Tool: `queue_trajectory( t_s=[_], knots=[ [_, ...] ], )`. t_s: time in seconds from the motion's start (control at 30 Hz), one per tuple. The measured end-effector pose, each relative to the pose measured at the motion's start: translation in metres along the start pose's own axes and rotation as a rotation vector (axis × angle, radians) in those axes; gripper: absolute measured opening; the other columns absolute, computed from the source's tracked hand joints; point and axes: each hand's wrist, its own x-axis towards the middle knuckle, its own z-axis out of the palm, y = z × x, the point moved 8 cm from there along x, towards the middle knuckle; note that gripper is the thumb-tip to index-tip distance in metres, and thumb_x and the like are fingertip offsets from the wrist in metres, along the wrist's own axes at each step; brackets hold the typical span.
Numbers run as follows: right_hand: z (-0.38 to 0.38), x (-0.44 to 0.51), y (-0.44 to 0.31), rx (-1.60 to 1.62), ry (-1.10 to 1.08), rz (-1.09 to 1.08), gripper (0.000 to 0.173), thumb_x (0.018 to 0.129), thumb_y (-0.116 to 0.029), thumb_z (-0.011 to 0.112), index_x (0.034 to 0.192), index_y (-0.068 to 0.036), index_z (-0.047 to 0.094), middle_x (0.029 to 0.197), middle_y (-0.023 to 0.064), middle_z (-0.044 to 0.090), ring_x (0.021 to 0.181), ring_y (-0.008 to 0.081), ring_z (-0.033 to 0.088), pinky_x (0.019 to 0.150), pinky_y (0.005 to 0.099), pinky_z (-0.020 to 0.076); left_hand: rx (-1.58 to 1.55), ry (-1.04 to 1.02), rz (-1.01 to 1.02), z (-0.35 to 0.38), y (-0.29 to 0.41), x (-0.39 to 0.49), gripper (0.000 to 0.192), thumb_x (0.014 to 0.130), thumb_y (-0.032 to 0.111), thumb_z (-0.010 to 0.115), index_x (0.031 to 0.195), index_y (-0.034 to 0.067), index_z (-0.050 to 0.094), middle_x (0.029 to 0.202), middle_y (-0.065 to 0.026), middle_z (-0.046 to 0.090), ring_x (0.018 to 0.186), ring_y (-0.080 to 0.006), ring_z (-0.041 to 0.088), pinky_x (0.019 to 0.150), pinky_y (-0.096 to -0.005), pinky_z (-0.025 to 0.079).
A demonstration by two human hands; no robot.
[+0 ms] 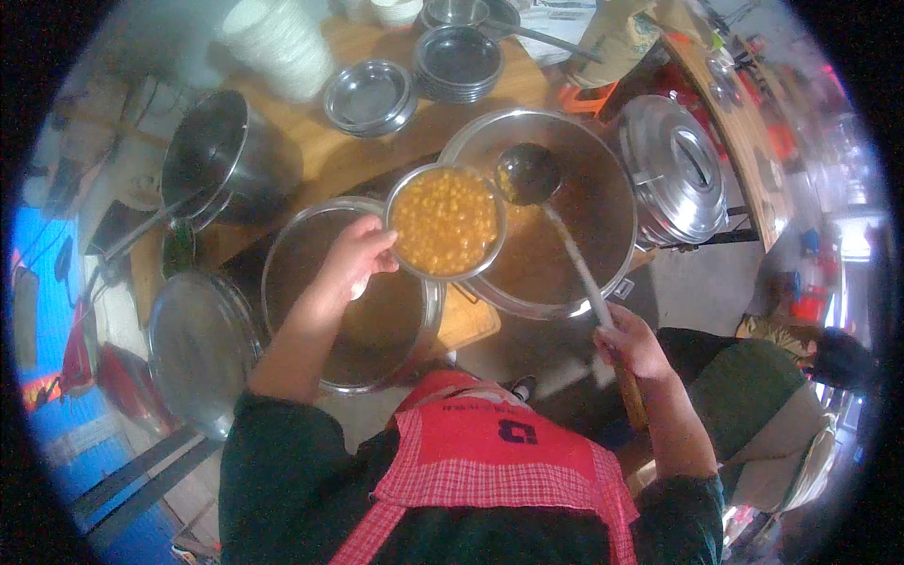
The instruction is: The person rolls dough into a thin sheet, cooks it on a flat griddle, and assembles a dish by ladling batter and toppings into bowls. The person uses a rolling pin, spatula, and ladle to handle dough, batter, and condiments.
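Observation:
My left hand (364, 258) grips the rim of a round metal bowl (445, 222), which is full of yellow beans in orange-brown broth. The bowl is held up between two large steel pots, overlapping the near-left rim of the right pot (621, 268). My right hand (632, 342) is closed around the long handle of a ladle (530, 174). The ladle's dark bowl hangs over the right pot, with some beans near its left edge. Brown liquid fills part of that pot. Under my left forearm stands the left pot (431, 318), also with brownish contents.
Stacked metal bowls (459, 63) and more metal dishes (369, 95) stand on the wooden table (346, 152). A tall stack of white bowls (279, 46) is behind. A deep pot (233, 159) is left; lidded pot (674, 169) right. A round lid (201, 353) leans at left. A person's leg (748, 395) is at right.

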Motion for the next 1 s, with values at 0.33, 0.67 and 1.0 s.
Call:
queue_trajectory(
  t_s=[0.33, 0.67, 1.0],
  knots=[
    [0.082, 0.104, -0.084, -0.168, 0.108, -0.533, 0.038, 0.089, -0.013, 0.064, 0.123, 0.001, 0.056, 0.11, 0.0157, 0.063, 0.094, 0.0248, 0.063, 0.084, 0.0382, 0.0507, 0.024, -0.025, -0.02, 0.002, 0.007, 0.0, 0.019, 0.093, 0.017, 0.063, 0.108, 0.006, 0.059, 0.092, -0.0046, 0.062, 0.077, -0.0143, 0.06, 0.069, -0.0317, 0.054],
    [0.085, 0.095, -0.052, 0.329, 0.271, -0.283, 0.029, 0.085, 0.001, 0.063, 0.111, 0.0, 0.052, 0.105, 0.0096, 0.061, 0.098, 0.0174, 0.058, 0.087, 0.032, 0.0483, 0.159, -0.079, 0.001, 0.047, 0.032, -0.018, 0.02, 0.093, 0.01, 0.063, 0.111, 0.003, 0.058, 0.095, -0.0047, 0.061, 0.072, -0.0139, 0.061, 0.062, -0.0282, 0.055],
    [-0.012, -0.118, 0.016, 0.659, 0.461, -0.446, 0.03, 0.085, 0.003, 0.06, 0.111, -0.007, 0.053, 0.097, 0.0023, 0.059, 0.09, 0.0133, 0.056, 0.077, 0.0295, 0.0471, 0.485, -0.492, 0.071, 0.244, 0.039, -0.094, 0.025, 0.093, 0.004, 0.057, 0.118, 0.001, 0.056, 0.109, -0.0078, 0.063, 0.087, -0.0131, 0.064, 0.065, -0.0272, 0.058]
  ],
)
